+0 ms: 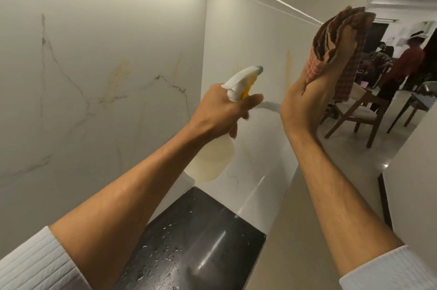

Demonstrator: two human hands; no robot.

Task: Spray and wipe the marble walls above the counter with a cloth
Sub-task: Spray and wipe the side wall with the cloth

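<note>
L hand point(224, 110) grips spray bottle point(210, 159) round the neck, fingers by the yellow trigger point(246, 91), nozzle point(259, 68) aimed at the far marble wall point(248, 29) near the corner. R hand point(305, 100) is raised just beside it, clutching a bunched checked cloth point(340, 36), both hands over the bench point(212, 214) (droplets point(165, 259) on its black top). Risk: R hand sits close to the nozzle line, so mist could hit wrist/cloth not wall, & excess spray could run down onto bench, leaving streaks

My left hand point(222, 110) grips the spray bottle point(212, 159), aimed at the marble wall point(248, 41). My right hand point(314, 91) holds the bunched cloth point(340, 36) up.
</note>
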